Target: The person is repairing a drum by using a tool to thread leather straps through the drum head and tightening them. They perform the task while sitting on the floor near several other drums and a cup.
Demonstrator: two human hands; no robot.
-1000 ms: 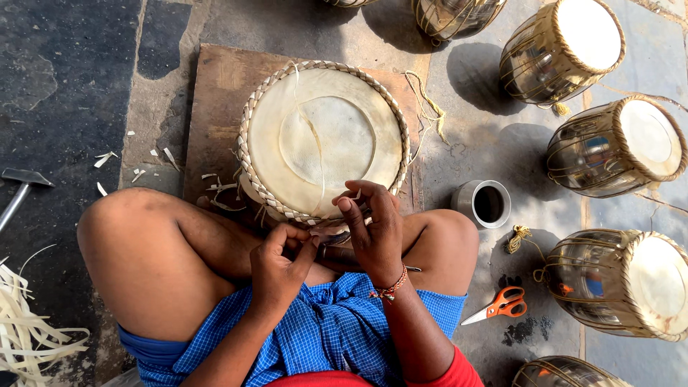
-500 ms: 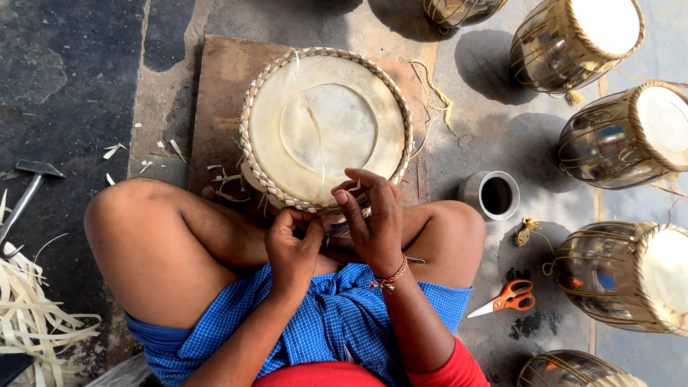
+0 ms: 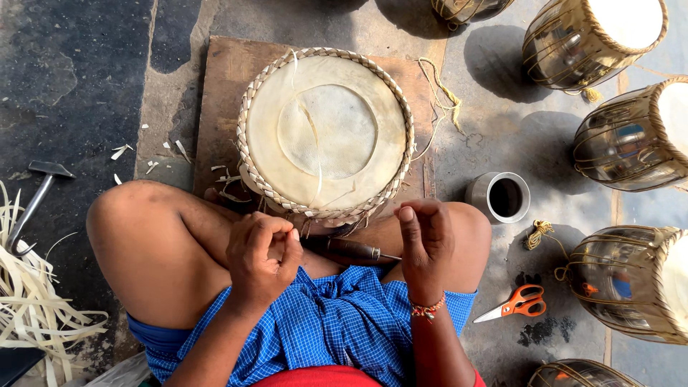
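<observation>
The person sits cross-legged on the floor (image 3: 93,86) with a round drum head (image 3: 326,136) lying flat on a wooden board (image 3: 229,79) just in front of the knees. Its pale skin is ringed by a braided rim, and loose strip ends hang from the near edge.

The left hand (image 3: 259,261) is curled into a loose fist above the lap, thumb and fingers pressed together; it may be pinching a thin strip, but that is too fine to tell. The right hand (image 3: 424,240) is raised just beside it, fingers bent inward and thumb up, and I cannot tell whether it grips anything. A beaded bracelet (image 3: 428,309) sits on that wrist.

Between the two hands, across the lap, lies an awl (image 3: 351,249) with a dark handle.

To the right stand a small metal cup (image 3: 502,197), orange scissors (image 3: 519,302) and several metal drums (image 3: 627,140). At the left lie a hammer (image 3: 39,193) and a heap of pale strips (image 3: 32,308)
</observation>
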